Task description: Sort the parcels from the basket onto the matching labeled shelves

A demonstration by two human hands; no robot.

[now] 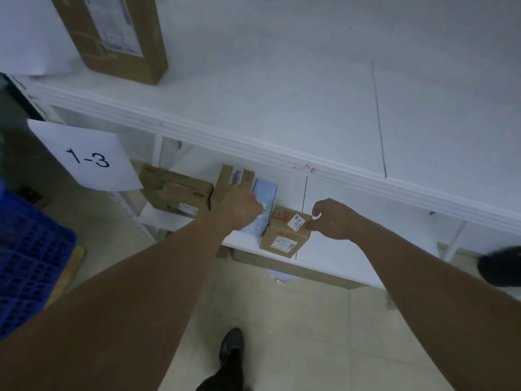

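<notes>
On the lower white shelf [332, 249] a small brown parcel [284, 234] with a white sticker stands near the front edge. My right hand [334, 220] grips its right top corner with curled fingers. Just left of it a light blue parcel [263, 198] stands upright, and my left hand [242, 206] holds its left side. Behind them stand a tall brown box [234, 180] and a flat brown carton [174, 190]. A paper sign reading 1-3 [87, 159] hangs at the shelf's left end.
A blue plastic basket [28, 255] stands at the left on the tiled floor. The upper shelf [282, 114] carries a large brown carton [118, 35] at the back left. My shoe [231, 342] is below, and another dark shoe [500, 266] shows at the right edge.
</notes>
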